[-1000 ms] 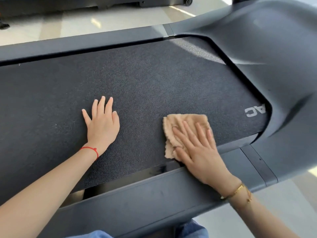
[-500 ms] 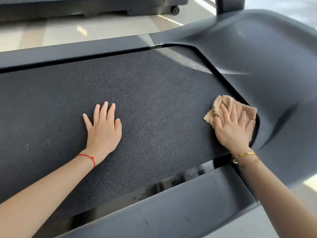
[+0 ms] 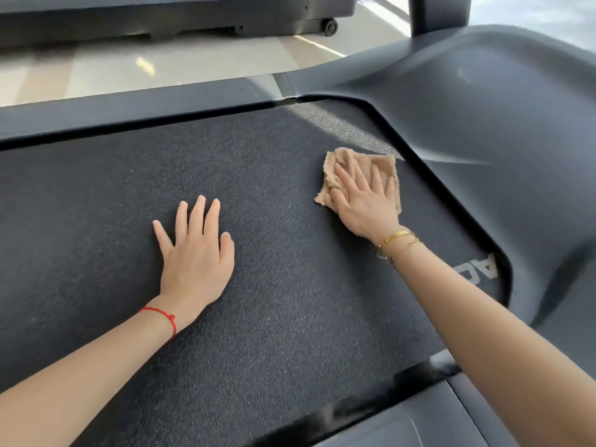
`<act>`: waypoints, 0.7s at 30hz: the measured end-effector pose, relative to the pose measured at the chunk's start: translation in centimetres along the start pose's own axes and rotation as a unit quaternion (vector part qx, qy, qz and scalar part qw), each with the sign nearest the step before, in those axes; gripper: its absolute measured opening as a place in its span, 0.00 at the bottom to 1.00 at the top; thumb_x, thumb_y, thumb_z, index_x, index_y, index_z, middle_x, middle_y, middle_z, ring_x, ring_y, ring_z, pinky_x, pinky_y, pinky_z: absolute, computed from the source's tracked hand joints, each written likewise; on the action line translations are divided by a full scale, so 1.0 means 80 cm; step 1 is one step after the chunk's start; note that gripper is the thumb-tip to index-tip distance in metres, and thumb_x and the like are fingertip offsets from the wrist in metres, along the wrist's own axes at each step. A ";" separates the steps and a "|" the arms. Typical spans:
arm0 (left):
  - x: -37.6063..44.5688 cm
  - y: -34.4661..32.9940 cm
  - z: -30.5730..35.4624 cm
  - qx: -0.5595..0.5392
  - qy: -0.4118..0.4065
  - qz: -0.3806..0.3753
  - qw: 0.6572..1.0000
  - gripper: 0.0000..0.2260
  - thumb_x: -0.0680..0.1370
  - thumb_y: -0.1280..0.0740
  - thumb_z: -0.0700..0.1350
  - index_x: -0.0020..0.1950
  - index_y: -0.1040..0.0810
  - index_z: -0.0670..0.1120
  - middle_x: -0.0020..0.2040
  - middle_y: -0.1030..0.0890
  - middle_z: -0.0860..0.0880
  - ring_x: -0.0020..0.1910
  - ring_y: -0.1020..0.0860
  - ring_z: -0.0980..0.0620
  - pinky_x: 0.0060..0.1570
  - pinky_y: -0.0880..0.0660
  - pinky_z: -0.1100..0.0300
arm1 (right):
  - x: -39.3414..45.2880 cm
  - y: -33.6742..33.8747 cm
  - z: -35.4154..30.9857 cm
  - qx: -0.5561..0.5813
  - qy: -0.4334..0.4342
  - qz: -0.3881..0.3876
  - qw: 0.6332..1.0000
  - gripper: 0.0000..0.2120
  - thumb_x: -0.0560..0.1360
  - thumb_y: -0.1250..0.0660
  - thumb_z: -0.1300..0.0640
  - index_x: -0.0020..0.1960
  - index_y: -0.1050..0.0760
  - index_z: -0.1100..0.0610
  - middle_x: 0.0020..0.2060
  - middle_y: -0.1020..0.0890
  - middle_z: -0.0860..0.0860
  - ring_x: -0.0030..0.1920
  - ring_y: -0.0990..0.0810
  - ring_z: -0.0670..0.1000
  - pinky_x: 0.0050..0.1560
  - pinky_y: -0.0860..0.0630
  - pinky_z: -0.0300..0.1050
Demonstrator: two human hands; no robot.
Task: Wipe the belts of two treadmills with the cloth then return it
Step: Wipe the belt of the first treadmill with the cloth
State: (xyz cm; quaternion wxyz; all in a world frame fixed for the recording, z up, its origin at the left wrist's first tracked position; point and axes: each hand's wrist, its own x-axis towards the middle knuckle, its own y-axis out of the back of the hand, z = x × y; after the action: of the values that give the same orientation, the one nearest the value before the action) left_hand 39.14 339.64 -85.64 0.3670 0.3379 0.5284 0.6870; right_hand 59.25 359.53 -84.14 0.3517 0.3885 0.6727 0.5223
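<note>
A gym floor, by the look of it — a treadmill's wide black belt (image 3: 258, 285) and moulded motor cover (image 3: 483, 124) fill the view, with a second machine (image 3: 180, 14) on wheels parked across pale, glossy flooring (image 3: 161, 66).

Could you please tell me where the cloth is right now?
In the head view, the tan fluffy cloth lies on the dark textured treadmill belt, right of centre near the curved black motor cover, pressed flat under the right hand.
</note>
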 end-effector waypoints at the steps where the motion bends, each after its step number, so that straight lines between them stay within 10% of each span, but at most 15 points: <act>1: 0.000 0.000 0.000 0.004 0.002 -0.001 1.000 0.26 0.82 0.48 0.50 0.80 0.47 0.47 0.81 0.46 0.48 0.80 0.51 0.45 0.74 0.55 0.33 | 0.021 0.000 -0.007 -0.001 0.010 -0.004 1.000 0.26 0.83 0.56 0.41 0.80 0.52 0.40 0.80 0.56 0.43 0.80 0.59 0.60 0.74 0.68 0.62; 12: 0.002 0.006 0.004 0.040 0.016 -0.015 0.999 0.30 0.78 0.60 0.55 0.81 0.51 0.50 0.81 0.50 0.51 0.80 0.54 0.48 0.75 0.53 0.36 | 0.210 0.002 -0.097 -0.009 0.075 -0.055 0.996 0.27 0.82 0.59 0.41 0.80 0.58 0.42 0.81 0.57 0.45 0.80 0.59 0.59 0.77 0.63 0.62; 21: 0.001 0.012 0.005 0.013 0.032 -0.013 0.999 0.29 0.79 0.56 0.56 0.80 0.47 0.52 0.80 0.47 0.52 0.80 0.53 0.50 0.76 0.54 0.38 | 0.159 -0.028 -0.217 -0.015 0.282 -0.086 0.955 0.26 0.83 0.58 0.41 0.80 0.53 0.42 0.80 0.56 0.41 0.80 0.57 0.58 0.76 0.64 0.62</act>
State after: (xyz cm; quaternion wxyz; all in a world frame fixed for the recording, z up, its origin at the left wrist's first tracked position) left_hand 39.32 339.77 -84.61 0.3546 0.3138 0.5528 0.6857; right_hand 37.93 363.04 -83.58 0.1975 0.1606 0.7672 0.5887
